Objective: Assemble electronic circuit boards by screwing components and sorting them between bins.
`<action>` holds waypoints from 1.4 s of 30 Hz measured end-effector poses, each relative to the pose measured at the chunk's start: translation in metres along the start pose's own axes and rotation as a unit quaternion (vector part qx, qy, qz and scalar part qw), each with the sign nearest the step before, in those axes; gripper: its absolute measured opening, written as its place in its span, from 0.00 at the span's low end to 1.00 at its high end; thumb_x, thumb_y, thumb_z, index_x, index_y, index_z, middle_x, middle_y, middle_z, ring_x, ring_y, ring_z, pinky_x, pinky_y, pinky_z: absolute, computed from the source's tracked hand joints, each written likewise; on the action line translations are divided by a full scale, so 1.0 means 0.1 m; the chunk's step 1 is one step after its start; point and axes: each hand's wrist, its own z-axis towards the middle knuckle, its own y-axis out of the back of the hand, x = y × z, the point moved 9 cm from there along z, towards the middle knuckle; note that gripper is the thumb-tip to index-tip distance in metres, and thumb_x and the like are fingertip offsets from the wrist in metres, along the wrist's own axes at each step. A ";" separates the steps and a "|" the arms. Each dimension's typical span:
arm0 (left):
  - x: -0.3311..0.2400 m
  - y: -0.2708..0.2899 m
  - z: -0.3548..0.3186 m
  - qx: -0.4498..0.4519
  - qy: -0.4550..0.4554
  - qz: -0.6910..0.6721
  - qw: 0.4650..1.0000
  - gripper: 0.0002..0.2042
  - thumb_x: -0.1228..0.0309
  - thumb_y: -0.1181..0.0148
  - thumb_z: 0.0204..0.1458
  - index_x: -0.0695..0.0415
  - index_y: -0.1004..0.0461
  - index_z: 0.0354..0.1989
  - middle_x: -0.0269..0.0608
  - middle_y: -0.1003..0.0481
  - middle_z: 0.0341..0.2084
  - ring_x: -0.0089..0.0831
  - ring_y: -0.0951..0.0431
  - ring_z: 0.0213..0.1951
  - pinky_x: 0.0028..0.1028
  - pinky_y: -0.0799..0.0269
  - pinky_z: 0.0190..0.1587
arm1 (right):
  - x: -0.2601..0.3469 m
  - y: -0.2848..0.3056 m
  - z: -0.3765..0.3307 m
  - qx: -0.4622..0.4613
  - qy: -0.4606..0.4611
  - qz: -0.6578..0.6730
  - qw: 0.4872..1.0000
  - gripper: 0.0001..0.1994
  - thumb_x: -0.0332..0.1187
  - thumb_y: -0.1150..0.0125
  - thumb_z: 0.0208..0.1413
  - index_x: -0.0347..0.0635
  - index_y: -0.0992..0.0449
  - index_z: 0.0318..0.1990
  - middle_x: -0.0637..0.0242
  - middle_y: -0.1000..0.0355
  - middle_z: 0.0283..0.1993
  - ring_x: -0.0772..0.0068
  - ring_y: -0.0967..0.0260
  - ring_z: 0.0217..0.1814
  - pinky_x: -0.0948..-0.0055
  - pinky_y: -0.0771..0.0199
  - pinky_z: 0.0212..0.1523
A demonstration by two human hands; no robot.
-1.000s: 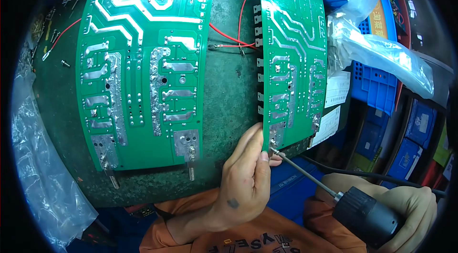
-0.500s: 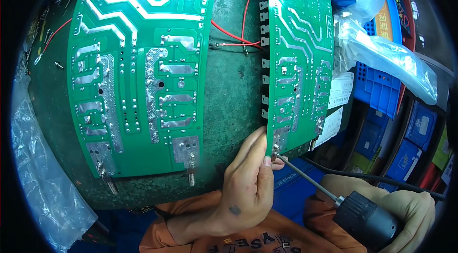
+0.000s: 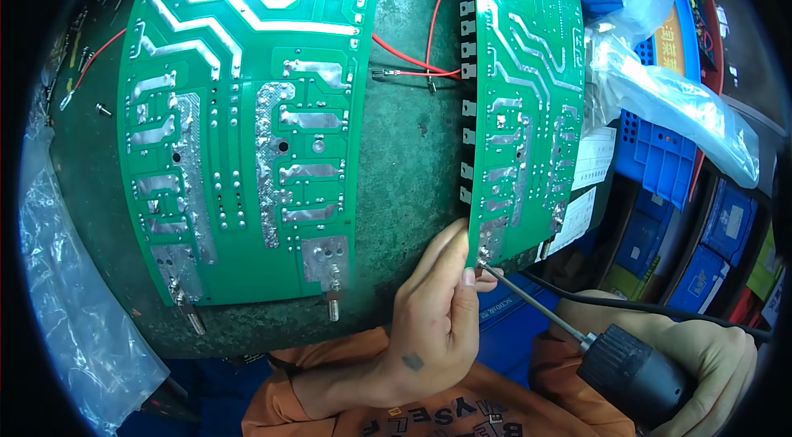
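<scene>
My left hand (image 3: 437, 313) pinches the lower left corner of a green circuit board (image 3: 540, 152), thumb in front and fingers behind. That board stands tilted, with a row of dark parts along its left edge. My right hand (image 3: 718, 354) grips a black electric screwdriver (image 3: 631, 375). Its long shaft slants up to the left, and the tip meets a small metal fastener (image 3: 483, 260) at the board's lower corner. On the left lies a second, larger-looking circuit board (image 3: 247, 272), solder side up, with two threaded studs (image 3: 195, 320) sticking out past its lower edge.
Both boards are over a worn green work surface (image 3: 412, 148). Red wires (image 3: 404, 49) run between them. Clear plastic film (image 3: 74, 297) covers the left edge. Blue bins (image 3: 660, 157), a plastic bag (image 3: 685, 99) and printed papers (image 3: 573, 218) stand at the right. A black cable (image 3: 610, 298) passes behind my right hand.
The view has shifted slightly, and the right board with my left hand sits a little farther right. The screwdriver tip stays at the same fastener, and both grips are unchanged.
</scene>
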 end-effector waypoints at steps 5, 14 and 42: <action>0.01 0.02 0.01 -0.003 -0.001 0.005 1.000 0.18 0.83 0.69 0.54 0.72 0.45 0.54 0.54 0.41 0.52 0.33 0.27 0.41 0.27 0.28 0.44 | -0.03 -0.03 -0.01 0.011 -0.002 0.004 1.000 0.12 0.29 0.39 0.47 0.40 0.37 0.36 0.73 0.35 0.19 0.82 0.37 0.16 0.83 0.32 0.19; -0.01 -0.01 0.01 0.007 -0.001 -0.038 0.999 0.18 0.83 0.68 0.54 0.71 0.43 0.54 0.52 0.40 0.50 0.31 0.26 0.41 0.25 0.27 0.43 | 0.02 -0.13 0.08 0.059 -0.027 -0.009 0.998 0.16 0.31 0.36 0.45 0.40 0.37 0.37 0.73 0.35 0.19 0.82 0.37 0.15 0.83 0.32 0.18; -1.81 2.27 0.02 -0.414 -0.193 0.557 0.694 0.06 0.75 0.42 0.39 0.64 0.29 0.24 0.52 0.28 0.23 0.47 0.27 0.30 0.38 0.33 0.34 | 1.46 -0.12 -0.71 -0.126 0.046 0.019 0.991 0.29 0.27 0.28 0.33 0.36 0.48 0.36 0.59 0.34 0.15 0.68 0.33 0.10 0.76 0.27 0.09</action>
